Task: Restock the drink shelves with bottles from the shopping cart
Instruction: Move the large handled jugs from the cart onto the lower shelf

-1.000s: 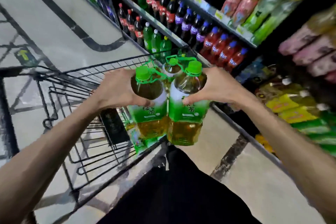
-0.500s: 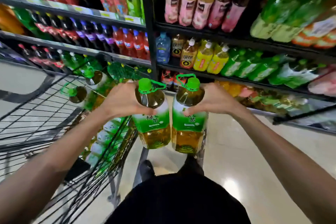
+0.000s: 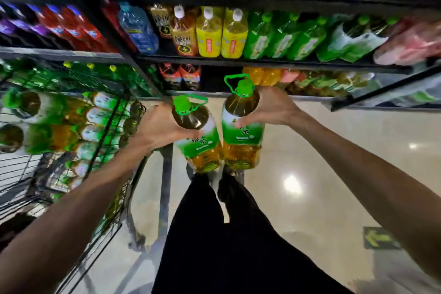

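We faced the drink shelves, left grip clamped round the left bottle, right grip clamped round the right bottle, shopping cart at left.

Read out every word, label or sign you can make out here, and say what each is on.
"绿茶": label of the left tea bottle, gripped by the left hand.
"茶": label of the right tea bottle, gripped by the right hand; its thumb hides the rest.
Arrow, no words: green floor sticker.
Shelved bottles and cart bottles: labels too blurred to read.
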